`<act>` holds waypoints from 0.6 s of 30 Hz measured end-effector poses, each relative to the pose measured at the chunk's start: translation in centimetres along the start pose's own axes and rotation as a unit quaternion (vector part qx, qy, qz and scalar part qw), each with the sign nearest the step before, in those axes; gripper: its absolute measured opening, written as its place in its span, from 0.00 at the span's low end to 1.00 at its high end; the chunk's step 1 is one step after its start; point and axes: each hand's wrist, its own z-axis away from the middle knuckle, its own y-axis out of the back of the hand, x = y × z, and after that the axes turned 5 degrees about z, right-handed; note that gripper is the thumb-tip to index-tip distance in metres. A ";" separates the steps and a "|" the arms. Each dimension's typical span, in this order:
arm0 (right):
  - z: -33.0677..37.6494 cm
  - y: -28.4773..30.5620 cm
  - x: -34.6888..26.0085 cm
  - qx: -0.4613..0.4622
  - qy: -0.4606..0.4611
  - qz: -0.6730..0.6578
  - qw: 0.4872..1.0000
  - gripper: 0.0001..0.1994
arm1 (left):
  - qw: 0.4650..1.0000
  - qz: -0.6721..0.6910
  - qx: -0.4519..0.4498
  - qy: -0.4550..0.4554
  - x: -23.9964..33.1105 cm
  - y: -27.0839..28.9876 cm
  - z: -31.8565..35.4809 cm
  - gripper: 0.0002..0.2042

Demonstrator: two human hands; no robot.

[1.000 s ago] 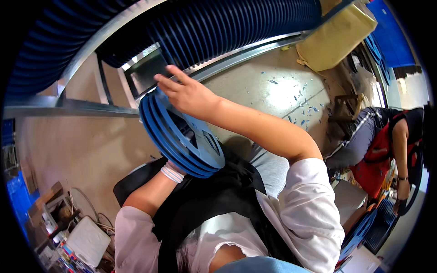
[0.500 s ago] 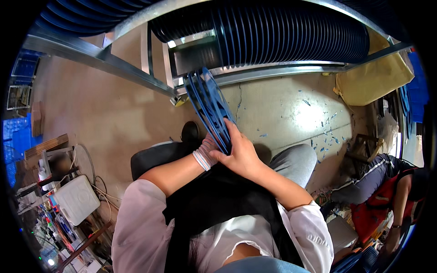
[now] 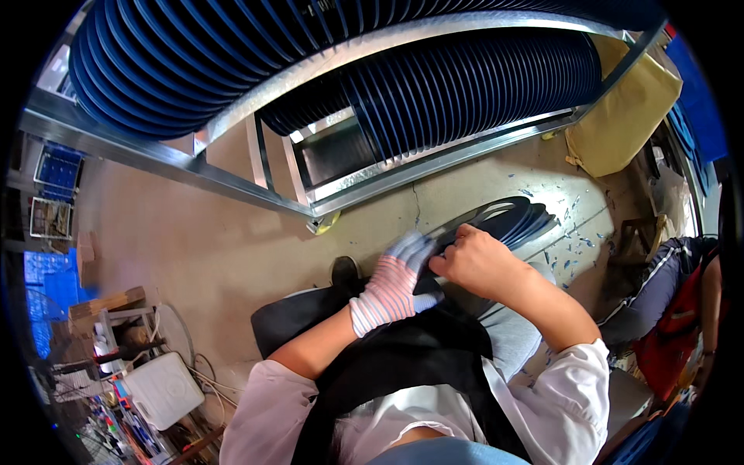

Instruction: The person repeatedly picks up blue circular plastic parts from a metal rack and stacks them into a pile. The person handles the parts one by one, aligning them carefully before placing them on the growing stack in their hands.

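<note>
Head view: right hand (image 3: 480, 262) clamped on blue discs (image 3: 521, 225); left hand (image 3: 391, 287), gloved, grip apart

Exposure mixed. I get strong white glare on the floor (image 3: 201, 221) beyond my right hand (image 3: 482, 263), washing out the concrete; its left side is flatter, duller. Light seems to come from overhead, source hidden. Metal rails (image 3: 116, 137) catch hard highlights, while the black-blue ribbed rolls (image 3: 465, 93) sink into shadow. Fingertips of my gloved left hand (image 3: 391, 285) smear, and the blue discs (image 3: 511, 225) blur, edges ghosted. My white sleeves (image 3: 554, 395) read bright. Fisheye bows straight edges; corners go black, rim clutter soft.
</note>
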 end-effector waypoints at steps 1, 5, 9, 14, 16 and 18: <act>-0.1 0.2 -0.2 0.015 0.026 0.015 0.999 0.03 | 0.974 0.134 -0.171 0.071 -0.6 -0.3 -0.5 0.30; -0.8 1.6 -0.4 0.052 0.053 0.070 0.995 0.01 | 0.903 0.357 -0.177 0.160 0.8 0.0 -0.1 0.18; -1.9 2.8 0.3 0.146 0.028 0.066 0.987 0.05 | 0.826 0.484 -0.086 0.275 0.8 0.9 1.0 0.09; -1.6 1.2 -0.9 0.335 -0.144 -0.166 0.916 0.27 | 0.753 0.588 0.065 0.288 1.5 2.9 0.4 0.11; -0.6 -1.9 -3.5 0.352 -0.228 -0.337 0.843 0.32 | 0.697 0.621 0.108 0.341 2.3 3.5 0.6 0.13; 0.8 -5.3 -6.2 0.256 -0.231 -0.515 0.785 0.33 | 0.666 0.654 0.102 0.343 2.2 3.2 1.1 0.14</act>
